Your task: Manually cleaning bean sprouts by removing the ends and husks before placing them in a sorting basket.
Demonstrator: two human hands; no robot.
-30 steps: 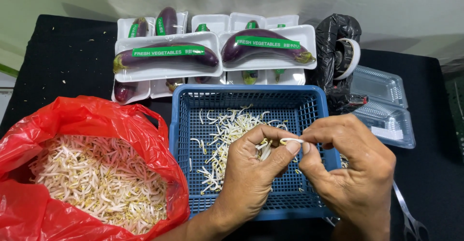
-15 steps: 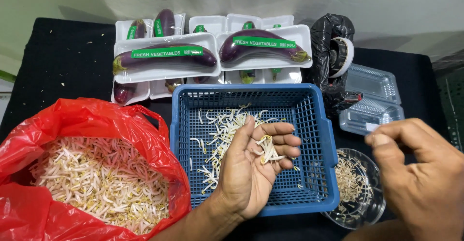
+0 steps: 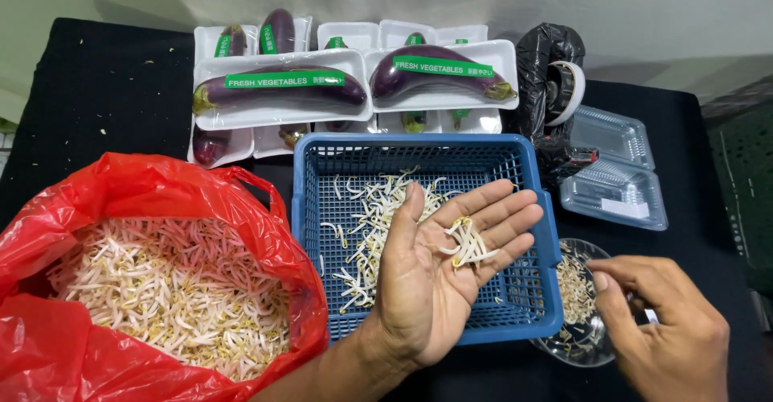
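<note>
Two hands show in my head view. My left hand [image 3: 439, 277] lies palm up and spread wide over the blue basket [image 3: 310, 209], and a small clump of bean sprouts [image 3: 467, 245] rests loose on its fingers, not pinched. More loose sprouts [image 3: 370, 217] lie scattered on the basket floor beneath and to the left of that hand. My right hand [image 3: 664, 329] is low on the right, back toward me, its fingers drawn together just beside a clear glass bowl [image 3: 576, 350] that holds trimmed bits; whether it pinches anything I cannot tell. Left of the basket, touching its side, sits a red plastic bag [image 3: 121, 184], open, heaped with pale sprouts [image 3: 161, 289]. Behind the basket stand white trays of wrapped eggplants [image 3: 278, 88], stacked in two rows. Right of those I see a black plastic bag [image 3: 543, 51] with a roll of tape [image 3: 564, 88] against it, and two empty clear clamshell boxes [image 3: 616, 180] near the basket's far right corner. Everything rests on a black tablecloth [image 3: 88, 88].
</note>
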